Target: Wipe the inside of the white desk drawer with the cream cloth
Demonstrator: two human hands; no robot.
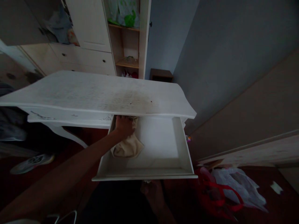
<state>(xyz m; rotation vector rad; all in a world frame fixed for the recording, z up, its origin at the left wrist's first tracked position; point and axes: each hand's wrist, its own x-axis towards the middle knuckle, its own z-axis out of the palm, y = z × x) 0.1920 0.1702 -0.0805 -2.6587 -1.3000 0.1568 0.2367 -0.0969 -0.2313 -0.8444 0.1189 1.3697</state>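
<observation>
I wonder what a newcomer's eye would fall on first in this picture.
Probably the pulled-out white drawer at the centre, with the left hand on a beige cloth along its left side. Next might come the dark smudge on the white tabletop just beyond, then the red bag at lower right.

I'm getting only weak light at my remote station; a cool gloom is hanging over the whole room. On my right a broad grey wall [217,59] is rising, its lower part looking brownish above a pale, scuffed baseboard [257,153]. A dark red floor [263,176] is spreading along its foot. Ahead, a bluish wall [168,34] is meeting it in a corner, where a low brown piece of furniture [161,73] is standing. Farther left I'm viewing an open shelf unit [127,64] with wooden boards, and white drawers [84,59] are sitting beneath a pale cabinet door [91,25].
</observation>
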